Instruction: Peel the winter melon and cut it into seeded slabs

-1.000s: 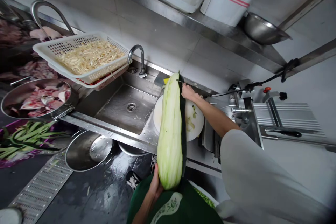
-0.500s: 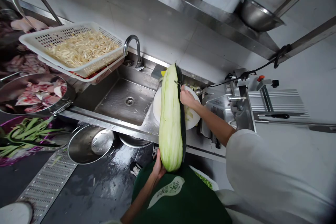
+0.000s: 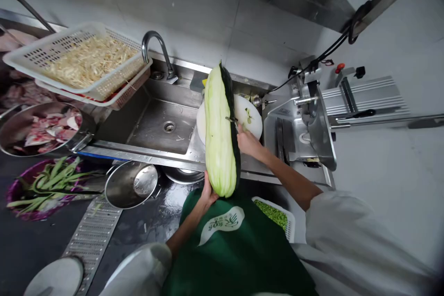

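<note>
A long pale-green gourd (image 3: 218, 134), mostly peeled with one dark strip of skin left along its right side, stands tilted over the sink's edge. My left hand (image 3: 207, 193) cups its lower end against my green apron. My right hand (image 3: 247, 141) is closed on a peeler (image 3: 231, 120) whose blade lies on the dark skin about halfway down the gourd. Behind the gourd lies a round white cutting board (image 3: 250, 118) with a few scraps on it.
A steel sink (image 3: 163, 125) with a tap (image 3: 157, 51) is to the left, a white basket of pale shreds (image 3: 79, 62) above it. A pan of meat (image 3: 34, 127), green beans (image 3: 45, 182) and a steel pot (image 3: 130, 185) sit lower left. A slicer machine (image 3: 305, 120) stands right.
My right hand has drawn the peeler down the gourd's dark strip from the top end to about the middle. The view has tilted down and my left hand still holds the bottom end.
</note>
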Available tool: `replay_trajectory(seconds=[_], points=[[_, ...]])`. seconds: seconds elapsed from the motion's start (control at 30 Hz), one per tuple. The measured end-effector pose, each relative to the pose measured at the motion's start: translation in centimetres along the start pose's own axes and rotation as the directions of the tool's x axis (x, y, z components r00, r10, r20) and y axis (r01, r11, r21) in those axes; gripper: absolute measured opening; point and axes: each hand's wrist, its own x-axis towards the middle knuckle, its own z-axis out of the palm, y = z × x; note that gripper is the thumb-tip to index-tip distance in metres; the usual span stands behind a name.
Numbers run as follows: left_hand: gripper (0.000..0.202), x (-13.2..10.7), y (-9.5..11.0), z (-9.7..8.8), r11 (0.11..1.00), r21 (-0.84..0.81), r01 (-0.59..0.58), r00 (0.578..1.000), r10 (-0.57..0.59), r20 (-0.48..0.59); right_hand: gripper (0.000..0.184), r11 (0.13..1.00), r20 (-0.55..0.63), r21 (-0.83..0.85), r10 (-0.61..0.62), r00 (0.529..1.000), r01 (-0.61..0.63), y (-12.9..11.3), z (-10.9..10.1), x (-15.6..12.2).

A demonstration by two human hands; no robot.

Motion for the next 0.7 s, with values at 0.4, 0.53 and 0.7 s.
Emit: replay_trajectory(seconds=[0.4,0.53,0.7], points=[[0.07,-0.8,0.5,3.6,0.982,-0.002,-0.19,0.975,0.189,-0.122,0.066,0.998,-0.043,-0.061,-0.019,0.999,0.016,-2.0,-0.5,2.3],[0.073,-0.5,0.6,3.9,0.979,-0.006,-0.206,0.971,0.203,-0.128,0.067,0.999,-0.018,-0.05,0.015,1.0,-0.016,-2.3,0.8,-0.1],[0.078,-0.5,0.6,4.3,0.984,0.004,-0.18,0.975,0.179,-0.133,0.067,0.996,0.027,-0.073,0.044,0.999,-0.042,-3.6,4.6,-5.9]])
